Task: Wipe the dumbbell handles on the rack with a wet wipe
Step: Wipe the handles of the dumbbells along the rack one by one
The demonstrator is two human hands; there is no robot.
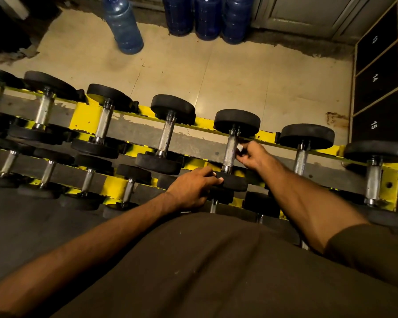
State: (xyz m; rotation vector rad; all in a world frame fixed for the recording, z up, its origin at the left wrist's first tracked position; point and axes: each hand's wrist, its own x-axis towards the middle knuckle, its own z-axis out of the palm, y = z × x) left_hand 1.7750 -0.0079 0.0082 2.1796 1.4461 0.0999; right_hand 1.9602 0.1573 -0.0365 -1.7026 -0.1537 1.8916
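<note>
Only a small white corner of the wet wipe (pixel 240 147) shows; the rest is buried in the fingers of the right hand (pixel 251 157), so its fold and size cannot be told. The person's dark shirt (pixel 216 271) fills the lower frame and covers part of the lower tier of the yellow rack (pixel 85 115), where a few dumbbells show only as dim black heads and short bits of steel. The dumbbells at the far left and far right of the upper tier are cut by the frame edges. The blue water bottles (pixel 124 26) on the tiled floor (pixel 228 76) lose their tops at the upper edge, and on the dark lockers (pixel 377 99) the numbers 14 and 15 read clearly while the one above is blurred.

The right arm reaches forward from the right, wrist bent inward, its grip pinched on the wipe and pressed against the right side of the knurled handle (pixel 229 154), near its far end, of a dumbbell (pixel 237 121) on the upper tier. The left hand (pixel 193 187) lies over that dumbbell's near head, fingers fairly straight across the rubber, grip apart and holding nothing
</note>
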